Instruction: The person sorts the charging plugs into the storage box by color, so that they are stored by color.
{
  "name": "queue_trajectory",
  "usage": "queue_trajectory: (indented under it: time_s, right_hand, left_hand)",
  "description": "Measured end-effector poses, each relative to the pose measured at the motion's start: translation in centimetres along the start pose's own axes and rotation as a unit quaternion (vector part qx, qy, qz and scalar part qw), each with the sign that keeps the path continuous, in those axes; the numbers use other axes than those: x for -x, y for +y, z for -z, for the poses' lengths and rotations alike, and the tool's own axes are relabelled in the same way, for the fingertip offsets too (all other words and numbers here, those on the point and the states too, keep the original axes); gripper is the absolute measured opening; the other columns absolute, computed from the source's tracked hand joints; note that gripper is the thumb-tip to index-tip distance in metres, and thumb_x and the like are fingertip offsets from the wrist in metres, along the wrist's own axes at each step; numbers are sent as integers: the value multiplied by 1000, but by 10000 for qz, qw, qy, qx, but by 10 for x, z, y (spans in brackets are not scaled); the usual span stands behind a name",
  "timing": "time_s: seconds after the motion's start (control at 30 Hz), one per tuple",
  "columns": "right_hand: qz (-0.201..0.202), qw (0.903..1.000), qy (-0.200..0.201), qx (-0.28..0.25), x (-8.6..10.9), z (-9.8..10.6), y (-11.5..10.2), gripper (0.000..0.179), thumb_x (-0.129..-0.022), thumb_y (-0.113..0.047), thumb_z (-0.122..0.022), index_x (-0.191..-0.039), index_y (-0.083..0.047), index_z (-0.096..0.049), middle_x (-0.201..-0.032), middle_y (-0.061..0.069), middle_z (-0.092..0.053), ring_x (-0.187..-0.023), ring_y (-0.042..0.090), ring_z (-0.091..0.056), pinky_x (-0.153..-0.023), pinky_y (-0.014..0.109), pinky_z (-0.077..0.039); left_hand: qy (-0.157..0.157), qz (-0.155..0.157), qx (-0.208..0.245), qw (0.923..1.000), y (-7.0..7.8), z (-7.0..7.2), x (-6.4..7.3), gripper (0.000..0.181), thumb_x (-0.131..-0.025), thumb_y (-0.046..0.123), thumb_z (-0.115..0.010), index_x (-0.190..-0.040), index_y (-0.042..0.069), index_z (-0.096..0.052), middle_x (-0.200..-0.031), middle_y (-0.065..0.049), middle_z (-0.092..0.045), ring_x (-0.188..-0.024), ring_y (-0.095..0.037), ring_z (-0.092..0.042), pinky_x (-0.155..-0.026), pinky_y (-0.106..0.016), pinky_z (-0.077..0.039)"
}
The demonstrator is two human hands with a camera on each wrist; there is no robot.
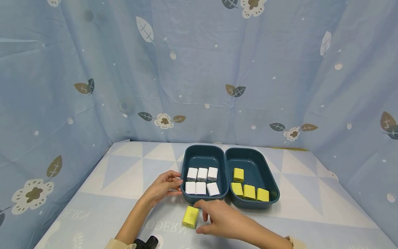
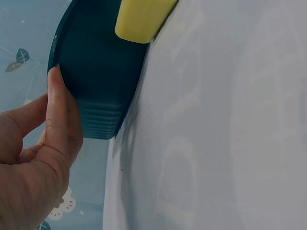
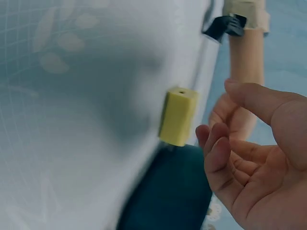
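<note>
A single yellow charger plug (image 1: 190, 217) lies on the cloth in front of two dark teal bins, its port end toward me. My right hand (image 1: 222, 219) is just to its right, thumb and fingers apart and bent around nothing. From the right wrist view, a gap shows between those fingers and the yellow charger plug (image 3: 178, 117). At the left bin's (image 1: 182, 188) left side, my left hand (image 1: 164, 186) holds the wall by its rim; the left wrist view shows fingertips against the wall (image 2: 96, 72). White charger plugs (image 1: 201, 174) stand in two rows inside that bin.
The right bin (image 1: 270, 174) touches or nearly touches the left one and holds several yellow charger plugs (image 1: 249, 192) near its front. A patterned cloth (image 1: 121, 180) covers the table. Blue curtains (image 1: 199, 69) hang behind and at both sides.
</note>
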State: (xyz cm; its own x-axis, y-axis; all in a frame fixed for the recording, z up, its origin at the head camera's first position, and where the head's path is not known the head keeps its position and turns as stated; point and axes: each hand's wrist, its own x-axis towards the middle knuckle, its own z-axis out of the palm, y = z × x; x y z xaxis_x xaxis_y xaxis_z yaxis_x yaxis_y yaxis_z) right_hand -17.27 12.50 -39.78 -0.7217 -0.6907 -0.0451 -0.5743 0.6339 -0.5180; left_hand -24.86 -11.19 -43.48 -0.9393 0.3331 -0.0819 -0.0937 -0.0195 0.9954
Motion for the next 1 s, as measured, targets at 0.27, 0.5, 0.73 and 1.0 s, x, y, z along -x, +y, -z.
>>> queue_trajectory:
  time_s: [0.27, 0.5, 0.73, 1.0]
  right_hand:
    - [-260, 9983, 92, 515, -9, -18, 5, 57, -74, -44, -76, -120, -20, -53, -73, -14, -51, -61, 2, -47, -51, 18, -42]
    - [-305, 9976, 169, 604, -16, -28, 8, 60, -74, -47, -75, -119, -16, -52, -79, -12, -51, -68, 3, -45, -55, 19, -40]
    - [-346, 9987, 216, 314, -22, -33, 10, 55, -77, -44, -73, -118, -14, -52, -79, -13, -50, -66, 1, -46, -54, 17, -42]
    - [-87, 9990, 364, 239, -23, -34, 12, 44, -79, -32, -74, -114, -14, -55, -74, -13, -50, -63, -1, -46, -52, 15, -42]
  left_hand:
    - [-62, -22, 2, 10000, -1, 0, -2, 37, -91, 6, -58, -120, -11, -42, -93, -16, -56, -75, -19, -60, -76, -39, -56]
    - [-53, -28, 26, 10000, -2, 1, -2, 37, -90, 4, -58, -120, -11, -41, -93, -16, -56, -75, -19, -60, -76, -38, -56]
    - [-87, -54, 15, 9999, -1, 2, -1, 37, -91, 5, -57, -120, -11, -41, -93, -17, -56, -74, -20, -60, -76, -38, -56]
    - [-149, -73, -1, 9999, 0, 1, 1, 39, -91, 7, -57, -121, -11, -40, -93, -16, -56, -76, -20, -60, -74, -35, -57]
